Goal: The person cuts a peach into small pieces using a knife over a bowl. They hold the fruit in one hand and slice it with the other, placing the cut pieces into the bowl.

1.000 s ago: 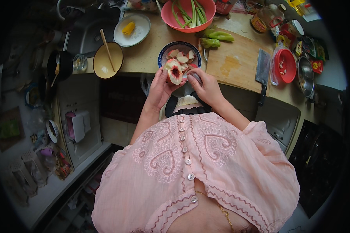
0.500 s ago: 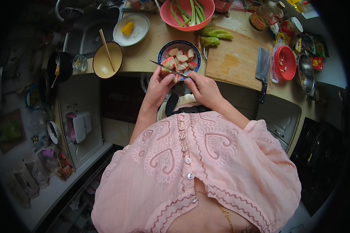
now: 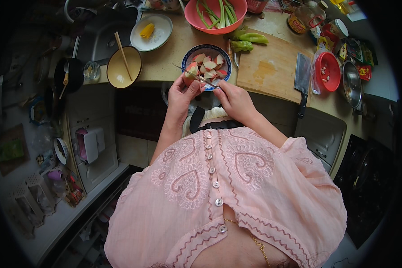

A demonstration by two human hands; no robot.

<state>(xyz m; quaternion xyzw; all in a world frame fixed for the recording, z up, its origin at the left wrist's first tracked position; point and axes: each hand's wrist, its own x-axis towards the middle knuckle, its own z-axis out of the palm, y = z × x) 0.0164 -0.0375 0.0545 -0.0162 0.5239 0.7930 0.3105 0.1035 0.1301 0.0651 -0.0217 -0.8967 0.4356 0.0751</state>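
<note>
My left hand (image 3: 182, 95) is closed around a partly cut fruit (image 3: 191, 73), red-skinned and pale-fleshed like a peach. In my right hand (image 3: 232, 99) is a thin-bladed knife (image 3: 199, 78), its handle mostly hidden by my fingers. The blade slants up to the left, across the fruit. Both hands are over the near edge of a blue-rimmed bowl (image 3: 230, 67), which holds several cut chunks of the same fruit (image 3: 209, 65).
Right of the bowl lies a wooden cutting board (image 3: 272, 67), with green peppers (image 3: 253, 38) at its corner and a cleaver (image 3: 303, 73) on its right. Left are a yellow bowl (image 3: 116, 73) with chopsticks and a white plate (image 3: 163, 33). A pink bowl (image 3: 194, 20) of green stalks stands behind.
The knife and my right hand have shifted slightly, and the blade now lies a little differently across the fruit. My left hand has barely moved, still gripping the fruit.
</note>
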